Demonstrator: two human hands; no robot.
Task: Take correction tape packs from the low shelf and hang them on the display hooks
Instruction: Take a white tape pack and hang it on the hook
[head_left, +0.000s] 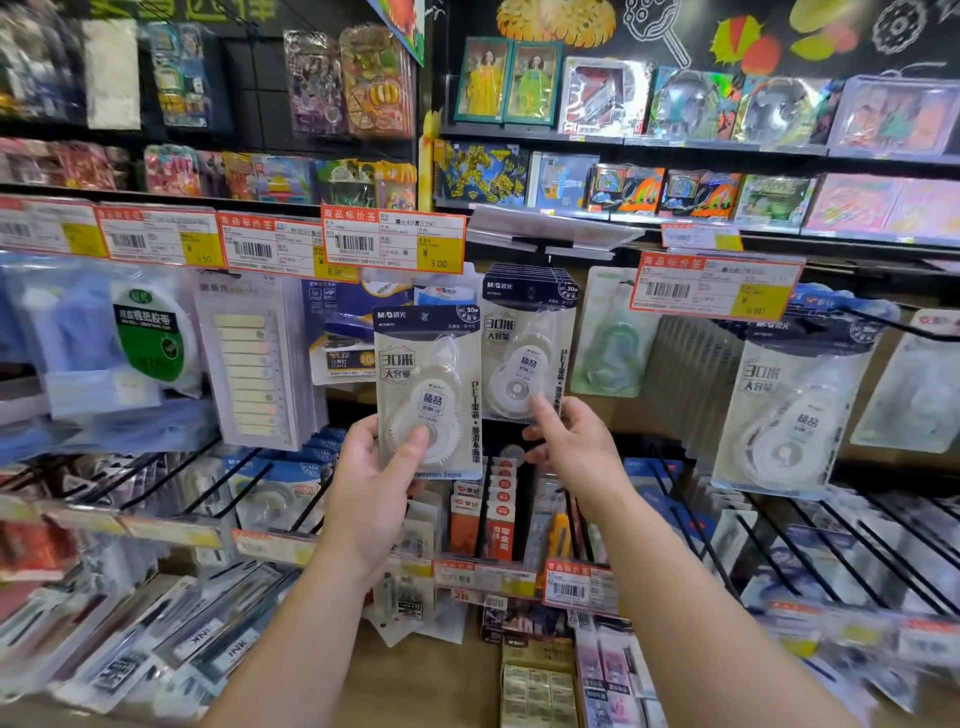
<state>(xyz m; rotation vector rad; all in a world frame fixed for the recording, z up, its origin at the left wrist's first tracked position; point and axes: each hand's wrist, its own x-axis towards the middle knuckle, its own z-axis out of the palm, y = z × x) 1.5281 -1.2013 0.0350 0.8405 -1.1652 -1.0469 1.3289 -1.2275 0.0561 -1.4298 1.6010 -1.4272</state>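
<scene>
White plastic shows through the clear blister of the correction tape pack (427, 389), navy-headed, upright before the hooks, gripped at its lower edge by the left hand (371, 483), thumb on front. One stack of matching packs (527, 343) hangs beside it; the right hand (569, 449), fingers loosely apart, touches that stack's lower edge.

You've got one correction tape pack (427, 389) upright in your left hand (371, 486), thumb pressed over the round white dispenser inside its clear blister, dark header card on top, its face toward you. Just to its right, a stack of matching packs (527, 340) hangs on a hook, front pack facing out, and your right hand (569, 449) reaches up with fingers (540, 410) touching that stack's lower edge. Farther right, another bunch of the same packs (789, 410) hangs tilted, under an orange price tag. The held pack overlaps the hanging stack's left edge.
</scene>
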